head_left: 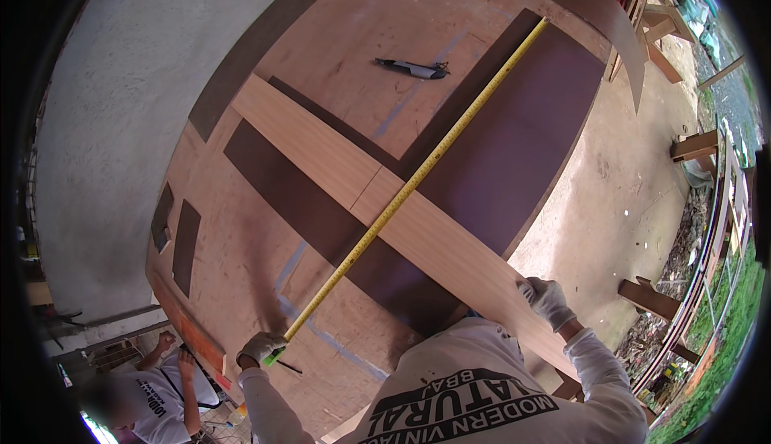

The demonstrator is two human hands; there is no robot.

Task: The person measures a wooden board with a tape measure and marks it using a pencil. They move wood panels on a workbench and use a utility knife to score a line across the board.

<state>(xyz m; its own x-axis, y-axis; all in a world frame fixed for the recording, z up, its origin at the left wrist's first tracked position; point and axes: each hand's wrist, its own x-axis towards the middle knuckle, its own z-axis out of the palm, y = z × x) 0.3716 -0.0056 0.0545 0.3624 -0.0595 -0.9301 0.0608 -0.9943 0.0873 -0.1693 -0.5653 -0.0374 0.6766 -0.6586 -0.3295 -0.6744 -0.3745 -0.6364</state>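
The fingers of our left hand (261, 348) curl round one end of the yellow tape measure (416, 180); our right hand's (550, 303) bend at the light plank (438, 231), pinching or not, we can't tell. The tape crosses plank and dark boards (514, 131).

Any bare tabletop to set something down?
Yes: table, between the small dark strip and long dark panel, above the left hand; also between the grey-black tool and the upper-left dark sheet. Crowded: centre, where the yellow tape crosses the light plank alongside the large dark sheet.
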